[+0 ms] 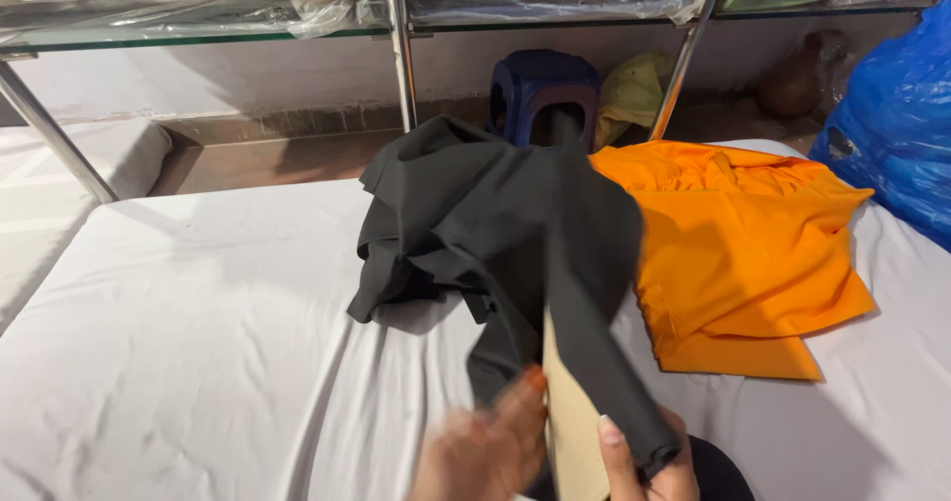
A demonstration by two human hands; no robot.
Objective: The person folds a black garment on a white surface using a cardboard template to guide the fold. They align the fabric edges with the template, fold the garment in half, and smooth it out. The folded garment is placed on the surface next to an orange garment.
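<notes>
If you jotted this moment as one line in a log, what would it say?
left hand: gripping black cloth | right hand: holding black cloth and tan card | orange cloth: lying beside on white sheet

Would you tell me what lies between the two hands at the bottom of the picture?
In the head view, a tan cardboard piece stands between the left hand and right hand, with black cloth draped over it.

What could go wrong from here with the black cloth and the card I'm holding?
1. The black cloth is bunched and draped loosely over the tan card; it may slide off or fold unevenly.
2. The left hand and right hand grip only the near end, so the far heap could drag and wrinkle the white sheet.
3. The heap overlaps the orange cloth at its edge; pulling may shift that too.
</notes>
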